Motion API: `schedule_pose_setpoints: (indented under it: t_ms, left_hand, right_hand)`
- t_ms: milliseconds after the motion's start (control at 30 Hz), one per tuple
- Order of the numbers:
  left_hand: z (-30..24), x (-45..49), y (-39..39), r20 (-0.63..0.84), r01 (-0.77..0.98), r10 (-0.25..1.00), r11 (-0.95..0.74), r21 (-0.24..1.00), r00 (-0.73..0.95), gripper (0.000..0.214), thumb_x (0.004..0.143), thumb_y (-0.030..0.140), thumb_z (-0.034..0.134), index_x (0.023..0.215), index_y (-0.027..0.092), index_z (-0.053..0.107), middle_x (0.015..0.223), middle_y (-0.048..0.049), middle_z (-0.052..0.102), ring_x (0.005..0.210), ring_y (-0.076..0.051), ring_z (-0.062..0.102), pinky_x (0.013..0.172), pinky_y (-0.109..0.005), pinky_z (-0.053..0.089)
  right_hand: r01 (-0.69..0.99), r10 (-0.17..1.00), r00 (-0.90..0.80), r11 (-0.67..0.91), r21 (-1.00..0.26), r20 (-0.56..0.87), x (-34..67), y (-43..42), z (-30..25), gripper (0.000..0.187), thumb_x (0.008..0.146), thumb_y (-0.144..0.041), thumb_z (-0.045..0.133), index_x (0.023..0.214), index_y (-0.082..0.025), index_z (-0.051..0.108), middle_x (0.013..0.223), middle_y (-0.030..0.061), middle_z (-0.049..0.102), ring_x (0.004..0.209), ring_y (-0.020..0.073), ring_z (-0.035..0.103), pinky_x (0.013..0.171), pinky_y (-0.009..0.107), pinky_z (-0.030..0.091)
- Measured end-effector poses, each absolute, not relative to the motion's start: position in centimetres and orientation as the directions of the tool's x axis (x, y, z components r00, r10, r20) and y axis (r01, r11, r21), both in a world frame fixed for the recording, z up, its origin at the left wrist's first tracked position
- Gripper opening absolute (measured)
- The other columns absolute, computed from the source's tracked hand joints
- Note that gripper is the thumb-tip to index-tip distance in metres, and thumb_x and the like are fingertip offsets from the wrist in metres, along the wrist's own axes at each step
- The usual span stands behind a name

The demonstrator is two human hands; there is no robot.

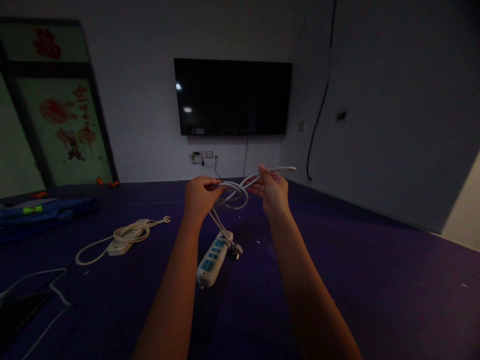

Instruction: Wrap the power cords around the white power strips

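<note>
Looped white power cord (242,197) is stretched between my two hands, above the floor. My left hand (201,196) pinches the coil at its left side. On the other side, my right hand (273,189) grips the cord between thumb and fingers, and a bent end of it sticks out to the right. Below hangs the lower part of the cord, running down to a white power strip (214,260) with blue sockets. That strip lies on the floor between my forearms. Its plug (236,249) rests against the strip's upper right side, prongs showing.
Another power strip (125,241), its cord coiled on top, lies to the left on the purple floor (356,280). Further left are a blue cloth-like heap (56,210) and a thin white cable (56,290). A television (232,97) hangs on the far wall.
</note>
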State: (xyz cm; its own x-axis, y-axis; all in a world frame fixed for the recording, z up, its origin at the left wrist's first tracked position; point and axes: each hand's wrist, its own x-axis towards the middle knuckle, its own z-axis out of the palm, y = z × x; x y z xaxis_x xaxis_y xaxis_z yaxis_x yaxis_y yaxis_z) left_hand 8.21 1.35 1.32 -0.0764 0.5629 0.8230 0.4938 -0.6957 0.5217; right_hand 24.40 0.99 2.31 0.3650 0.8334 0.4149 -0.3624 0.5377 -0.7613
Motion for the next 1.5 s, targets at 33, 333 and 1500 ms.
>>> schedule_pose_setpoints:
  t_ms: [33, 333, 1500]
  left_hand:
    - [1.4, 8.2, 1.3, 0.831, 0.502, 0.552, -0.702, 0.506, -0.066, 0.024, 0.066, 0.036, 0.071, 0.076, 0.014, 0.074, 0.065, -0.0042, 0.064, 0.059, -0.014, 0.055, 0.056, -0.025, 0.041]
    - [1.4, 8.0, 1.3, 0.848, 0.551, 0.522, -0.685, 0.477, -0.086, 0.024, 0.060, 0.027, 0.076, 0.070, 0.016, 0.056, 0.068, 0.0002, 0.062, 0.063, -0.014, 0.058, 0.060, -0.025, 0.043]
    - [0.0, 9.5, 2.5, 0.882, 0.587, 0.460, -0.744, 0.320, 0.103, 0.037, 0.064, 0.012, 0.068, 0.098, 0.017, 0.054, 0.100, -0.0069, 0.060, 0.089, -0.020, 0.059, 0.073, -0.031, 0.048]
  right_hand:
    - [-0.368, 0.840, 0.362, 0.527, -0.766, 0.404, 24.4, 0.9, 2.4, 0.025, 0.080, -0.037, 0.064, 0.074, -0.018, 0.048, 0.052, 0.0001, 0.064, 0.043, 0.0133, 0.063, 0.042, 0.020, 0.052]
    - [-0.420, 0.875, 0.328, 0.473, -0.774, 0.357, 24.6, 1.1, 2.2, 0.021, 0.082, -0.031, 0.061, 0.073, -0.017, 0.051, 0.053, 0.0024, 0.065, 0.047, 0.0148, 0.064, 0.045, 0.021, 0.053]
    - [-0.223, 0.964, -0.030, 0.251, -0.942, 0.264, 23.2, 2.1, 0.7, 0.016, 0.077, -0.030, 0.067, 0.074, -0.014, 0.064, 0.061, 0.0012, 0.067, 0.049, 0.0078, 0.058, 0.050, 0.017, 0.045]
